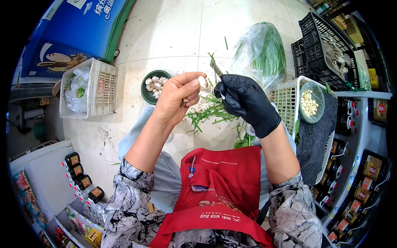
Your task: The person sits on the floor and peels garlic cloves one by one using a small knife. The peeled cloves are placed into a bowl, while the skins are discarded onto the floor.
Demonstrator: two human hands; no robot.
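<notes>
Between the thumb and forefinger of my bare left hand (176,99) is a pale garlic clove (202,82). Something more is partly hidden under its curled lower fingers. My right hand (249,104), in a black glove, grips a small knife whose stained blade (216,68) points up and away from me. The two hands are close together, a little apart, over the floor. Behind my left hand stands a dark green bowl (144,90) with whole garlic bulbs (155,83). Garlic skins (201,107) and cut green stalks (198,119) lie scattered below the hands.
Right of me, a bowl of peeled garlic cloves (309,103) rests on a cream plastic crate (283,107) beside dark cloth (316,145). Farther off are a clear bag of greens (268,52) and black crates (310,40). A white crate (105,90) stands left, and bottle shelves (356,148) flank me.
</notes>
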